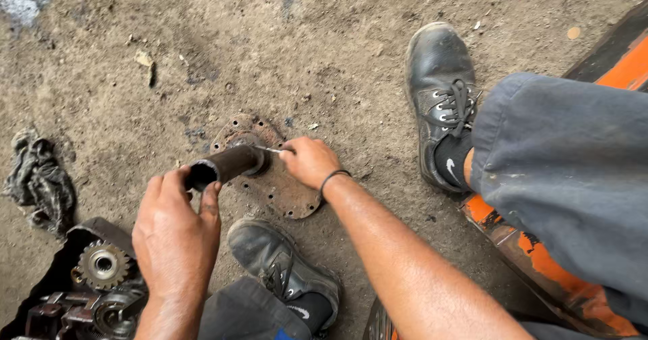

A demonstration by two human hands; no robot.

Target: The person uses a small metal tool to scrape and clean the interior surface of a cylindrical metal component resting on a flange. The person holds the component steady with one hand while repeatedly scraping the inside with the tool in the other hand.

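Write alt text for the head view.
Left hand grips the open end of a dark tube on a rusty holed flange, while the right hand holds a thin metal tool against it, above dirt ground.

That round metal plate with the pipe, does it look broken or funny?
It looks worn, not clearly broken. The flange plate is rusty brown all over, ringed with bolt holes. The left hand grips its dark tube while the right hand pokes a thin tool at the joint.
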